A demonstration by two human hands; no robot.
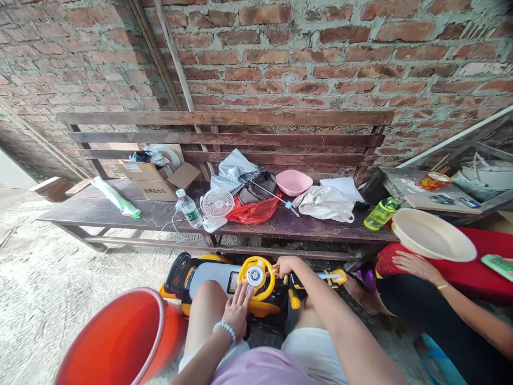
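A yellow and grey ride-on toy car (208, 280) lies on the ground in front of my knees. Its yellow steering wheel (256, 276) faces up. My left hand (237, 311), with a bead bracelet at the wrist, rests flat on the car's body just below the wheel, fingers apart. My right hand (287, 266) is closed around a small part beside the wheel's right rim; what it pinches is too small to make out.
An orange bucket (120, 342) stands at my lower left. A wooden bench (224, 222) behind the car holds a cardboard box (154, 181), water bottle (189, 209), small fan (217, 203), pink bowl (294, 182) and bags. Another person's hand (417, 266) rests at right, beside a cream basin (433, 234).
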